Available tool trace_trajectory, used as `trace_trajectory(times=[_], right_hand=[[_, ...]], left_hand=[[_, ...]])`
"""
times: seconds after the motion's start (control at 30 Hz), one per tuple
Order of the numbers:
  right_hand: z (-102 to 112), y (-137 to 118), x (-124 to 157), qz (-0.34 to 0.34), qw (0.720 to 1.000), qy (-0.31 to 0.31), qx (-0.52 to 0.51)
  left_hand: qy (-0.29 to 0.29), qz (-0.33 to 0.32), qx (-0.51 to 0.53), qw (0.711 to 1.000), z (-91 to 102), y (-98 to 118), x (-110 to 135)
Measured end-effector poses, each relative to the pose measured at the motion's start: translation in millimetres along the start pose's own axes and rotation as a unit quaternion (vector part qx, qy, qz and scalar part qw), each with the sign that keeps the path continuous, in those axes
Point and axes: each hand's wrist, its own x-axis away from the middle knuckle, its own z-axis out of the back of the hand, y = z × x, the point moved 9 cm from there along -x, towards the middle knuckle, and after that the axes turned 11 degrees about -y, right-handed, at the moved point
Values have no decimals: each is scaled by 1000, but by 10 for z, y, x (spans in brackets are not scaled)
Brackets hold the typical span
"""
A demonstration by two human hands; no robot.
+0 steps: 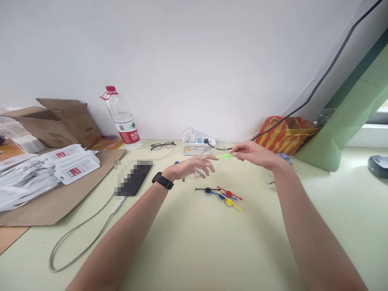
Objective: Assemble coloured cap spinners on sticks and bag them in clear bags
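My right hand [253, 154] is raised over the pale green table [194, 242] and pinches one end of a small bright green plastic strip [223, 156]. My left hand [194, 167], with a black watch on its wrist, reaches toward the strip's other end; its fingers are curled around something thin and clear that I cannot make out. Below the hands lie small ties with round heads: a black one [207, 189], a red one [229, 193], a blue one [220, 196] and a yellow one [230, 203].
A phone [135, 178] on a grey cable lies left of my left hand. White packets [45, 169] rest on flattened cardboard, with an open box [60, 121] behind. A water bottle [123, 118], glasses [163, 145], a power strip [198, 142] and a striped bag [285, 135] line the wall.
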Motion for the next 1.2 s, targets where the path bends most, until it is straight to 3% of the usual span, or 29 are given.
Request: trace_trajectory(times=[0.17,0.4,0.57,0.9,1.2], right_hand=[[61,-44,57,-11,999,31,37],[137,-341,126,66,991,93,69],[33,-507,143,99,990,68,72],[-3,-450,99,68,991,58,102],[-62,-510,82,91,989,44,105]], left_hand=[[-5,3,2,1000,-9,-9,-2],[-17,7,-5,1000,-34,-19,-2],[-10,12,-15,1000,-32,-20,-6],[-7,3,-13,1000,-49,17,-3],[2,-1,-6,1000,-19,8,-6]])
